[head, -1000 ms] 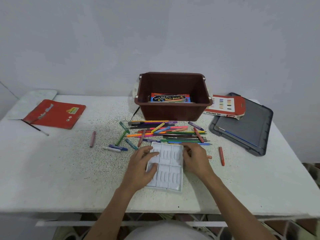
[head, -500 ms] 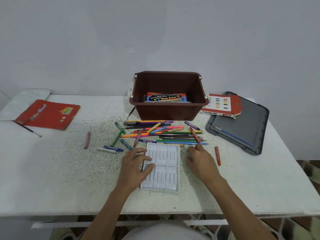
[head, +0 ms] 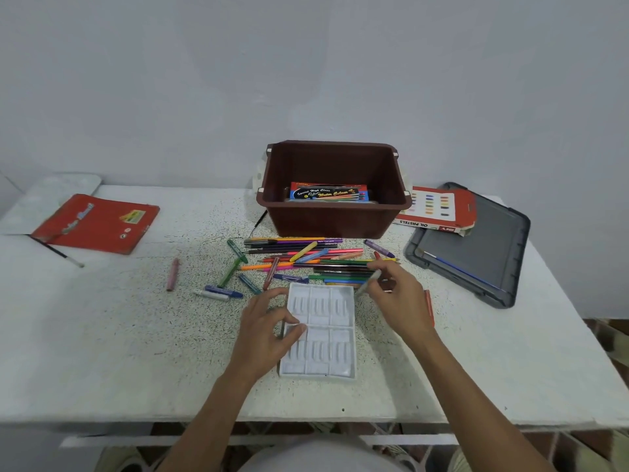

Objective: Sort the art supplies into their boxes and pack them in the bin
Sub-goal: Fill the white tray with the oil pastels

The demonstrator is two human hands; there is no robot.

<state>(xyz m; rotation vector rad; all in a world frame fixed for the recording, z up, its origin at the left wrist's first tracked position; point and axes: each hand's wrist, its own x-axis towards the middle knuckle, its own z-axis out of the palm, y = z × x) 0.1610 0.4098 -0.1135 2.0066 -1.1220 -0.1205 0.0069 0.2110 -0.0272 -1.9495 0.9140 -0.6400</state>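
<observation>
A white plastic pastel tray point(head: 320, 332) with empty slots lies on the table in front of me. My left hand point(head: 269, 328) rests on its left edge, thumb on the tray. My right hand point(head: 398, 298) is just right of the tray's top corner and pinches a pale grey pastel stick point(head: 369, 282). Behind the tray lies a pile of coloured pencils, markers and pastels point(head: 316, 260). The brown bin point(head: 335, 192) stands behind the pile with a water colour pen box point(head: 328, 192) inside. The red oil pastels box point(head: 437, 209) sits to the bin's right.
A grey bin lid point(head: 476, 247) with a blue brush on it lies at the right. A red pencil box point(head: 98, 223), a thin brush point(head: 58, 252) and a white palette point(head: 51, 195) are at the far left. Loose pastels point(head: 218, 292) scatter left of the tray; an orange one point(head: 429, 306) lies right.
My right hand lifted off the table beside the tray and now pinches a pale pastel stick. My left hand stays on the tray's left edge.
</observation>
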